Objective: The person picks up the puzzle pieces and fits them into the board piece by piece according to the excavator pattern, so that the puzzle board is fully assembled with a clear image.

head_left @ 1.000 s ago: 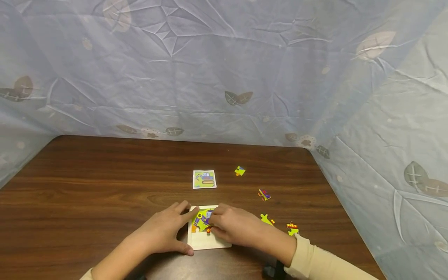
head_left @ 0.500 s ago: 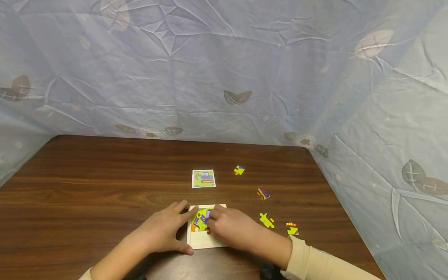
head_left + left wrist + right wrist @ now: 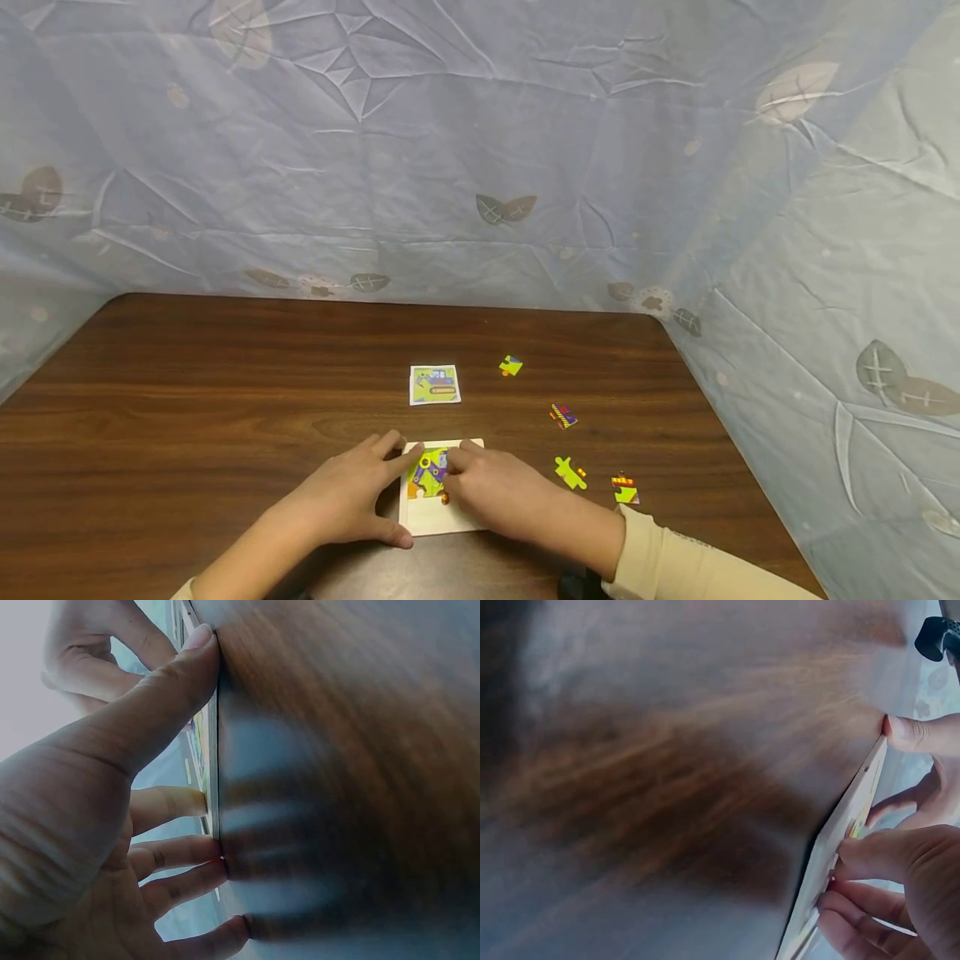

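A pale wooden puzzle tray [image 3: 435, 521] lies at the table's near edge. Joined green, purple and orange puzzle pieces [image 3: 427, 477] fill its upper left; bare wood shows along its lower part. Fingers spread, my left hand [image 3: 341, 492] steadies the tray's left side, the thumb at the near corner and the index finger on the frame. Over the tray's right half, my right hand [image 3: 506, 492] pinches a puzzle piece [image 3: 446, 498] between thumb and fingers. Only a small red-orange bit of that piece shows; the hand hides the rest and the tray's right side.
Beyond the tray lies a printed picture card [image 3: 435, 385] of a digger. To the right are scattered loose pieces: a green one [image 3: 511, 365], a striped purple one [image 3: 563, 416], a lime one [image 3: 571, 473] and a red-and-green one [image 3: 625, 489]. Patterned cloth [image 3: 435, 167] hangs behind the table.
Since a second ago my right hand has shifted slightly within the tray's right half, still pinching the piece. The left hand stays in place on the tray.
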Available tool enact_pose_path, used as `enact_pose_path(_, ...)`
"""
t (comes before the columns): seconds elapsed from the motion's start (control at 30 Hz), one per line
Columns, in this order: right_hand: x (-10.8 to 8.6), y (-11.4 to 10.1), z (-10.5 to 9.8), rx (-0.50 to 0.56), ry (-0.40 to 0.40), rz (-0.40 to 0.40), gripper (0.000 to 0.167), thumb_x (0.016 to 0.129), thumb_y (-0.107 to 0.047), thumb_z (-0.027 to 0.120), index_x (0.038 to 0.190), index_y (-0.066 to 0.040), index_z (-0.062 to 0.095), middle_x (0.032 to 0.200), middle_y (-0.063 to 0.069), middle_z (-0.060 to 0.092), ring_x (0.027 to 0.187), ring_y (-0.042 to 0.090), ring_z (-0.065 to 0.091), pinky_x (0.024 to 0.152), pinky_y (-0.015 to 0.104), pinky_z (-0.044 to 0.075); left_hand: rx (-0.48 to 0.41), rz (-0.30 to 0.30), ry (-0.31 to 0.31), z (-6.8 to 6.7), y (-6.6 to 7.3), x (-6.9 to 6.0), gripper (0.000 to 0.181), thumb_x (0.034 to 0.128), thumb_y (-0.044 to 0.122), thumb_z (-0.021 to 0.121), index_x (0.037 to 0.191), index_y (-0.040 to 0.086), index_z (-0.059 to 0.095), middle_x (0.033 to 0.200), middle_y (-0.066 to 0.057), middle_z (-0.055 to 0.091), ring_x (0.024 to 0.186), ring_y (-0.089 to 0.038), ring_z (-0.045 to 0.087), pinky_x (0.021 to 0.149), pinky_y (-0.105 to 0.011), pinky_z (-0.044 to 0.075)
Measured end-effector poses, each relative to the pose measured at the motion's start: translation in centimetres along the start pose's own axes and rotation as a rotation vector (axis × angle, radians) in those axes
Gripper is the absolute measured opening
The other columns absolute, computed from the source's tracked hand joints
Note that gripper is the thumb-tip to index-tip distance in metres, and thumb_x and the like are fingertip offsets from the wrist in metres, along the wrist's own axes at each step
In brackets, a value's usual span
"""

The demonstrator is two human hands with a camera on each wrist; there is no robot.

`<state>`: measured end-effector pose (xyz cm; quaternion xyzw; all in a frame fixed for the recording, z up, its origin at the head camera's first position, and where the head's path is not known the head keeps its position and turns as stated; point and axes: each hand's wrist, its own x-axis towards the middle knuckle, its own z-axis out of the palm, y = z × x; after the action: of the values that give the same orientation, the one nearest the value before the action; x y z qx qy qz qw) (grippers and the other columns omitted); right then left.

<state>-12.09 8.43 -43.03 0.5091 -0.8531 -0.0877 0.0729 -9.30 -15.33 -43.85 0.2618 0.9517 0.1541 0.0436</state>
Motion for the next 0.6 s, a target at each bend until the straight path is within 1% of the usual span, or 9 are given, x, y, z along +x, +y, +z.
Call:
enact_pose_path(0.1, -0.2, 0.0, -0.2, 0.008, -0.021, 0.003, 0.016, 0.1, -0.014, 0.069, 0.108, -0.019, 0.082, 0.108, -0.004, 0.07, 0.093, 0.008, 0.06, 0.074, 0.015, 0.056, 0.001, 0.0, 0.0, 0.0, 0.0, 0.0, 0.106, 0.0673, 0.062, 0.091, 0.153, 0.011, 0.054, 0.131, -0.004, 0.055, 0.119, -0.025, 0.058, 0.077, -0.049, 0.06)
enact_pose_path(0.17, -0.3, 0.1, -0.4, 0.025, -0.038, 0.007, 0.019, 0.102, -0.016, 0.068, 0.115, -0.018, 0.08, 0.114, -0.004, 0.07, 0.097, 0.008, 0.061, 0.078, 0.015, 0.057, 0.0, 0.002, 0.002, 0.0, -0.1, 0.0, 0.106, 0.0675, 0.062, 0.091, 0.153, 0.011, 0.054, 0.131, -0.004, 0.055, 0.118, -0.025, 0.058, 0.077, -0.049, 0.06)
enact_pose_path(0.23, -0.4, 0.1, -0.5, 0.065, -0.054, 0.012, 0.022, 0.103, -0.019, 0.066, 0.121, -0.017, 0.078, 0.119, -0.003, 0.069, 0.104, 0.008, 0.062, 0.084, 0.016, 0.057, 0.001, 0.0, 0.002, -0.1, -0.1, 0.0, 0.106, 0.0675, 0.062, 0.091, 0.153, 0.011, 0.054, 0.131, -0.004, 0.055, 0.117, -0.025, 0.058, 0.076, -0.049, 0.06)
enact_pose_path(0.3, -0.5, 0.3, -0.6, 0.143, -0.071, 0.025, 0.025, 0.104, -0.022, 0.064, 0.126, -0.015, 0.076, 0.124, -0.002, 0.068, 0.111, 0.008, 0.063, 0.09, 0.017, 0.057, 0.002, -0.003, 0.001, -0.1, -0.1, -0.1, 0.106, 0.0675, 0.062, 0.091, 0.153, 0.011, 0.054, 0.131, -0.003, 0.055, 0.117, -0.023, 0.057, 0.075, -0.047, 0.06)
enact_pose_path(0.43, -0.9, 0.8, -0.8, 0.323, -0.106, 0.073, 0.029, 0.106, -0.028, 0.062, 0.128, -0.012, 0.074, 0.132, -0.001, 0.066, 0.123, 0.01, 0.062, 0.101, 0.02, 0.055, 0.0, -0.007, -0.002, -0.1, -0.1, -0.1, 0.107, 0.0674, 0.063, 0.09, 0.153, 0.011, 0.054, 0.132, -0.003, 0.055, 0.117, -0.022, 0.056, 0.074, -0.045, 0.059)
enact_pose_path(0.5, -1.2, 1.1, -0.9, 0.4, -0.12, 0.1, 0.03, 0.106, -0.029, 0.062, 0.129, -0.013, 0.074, 0.135, -0.001, 0.065, 0.125, 0.009, 0.062, 0.102, 0.021, 0.055, -0.005, -0.008, -0.005, -0.1, -0.1, -0.1, 0.107, 0.0674, 0.064, 0.09, 0.153, 0.012, 0.054, 0.133, -0.003, 0.055, 0.117, -0.022, 0.056, 0.075, -0.045, 0.059)
enact_pose_path(0.57, -1.6, 1.6, -1.0, 0.453, -0.102, 0.12, 0.03, 0.107, -0.03, 0.062, 0.128, -0.013, 0.073, 0.133, 0.0, 0.065, 0.123, 0.009, 0.062, 0.102, 0.023, 0.056, -0.009, -0.012, -0.009, -0.1, 0.0, 0.0, 0.107, 0.0673, 0.064, 0.09, 0.154, 0.012, 0.053, 0.135, -0.004, 0.055, 0.119, -0.023, 0.056, 0.076, -0.047, 0.06)
enact_pose_path(0.6, -1.8, 2.0, -1.0, 0.474, -0.084, 0.129, 0.029, 0.107, -0.029, 0.062, 0.128, -0.013, 0.073, 0.131, 0.0, 0.065, 0.12, 0.009, 0.063, 0.099, 0.023, 0.056, -0.013, -0.016, -0.011, 0.0, 0.0, 0.0, 0.108, 0.0672, 0.064, 0.09, 0.154, 0.012, 0.053, 0.135, -0.004, 0.055, 0.12, -0.023, 0.056, 0.077, -0.047, 0.06)
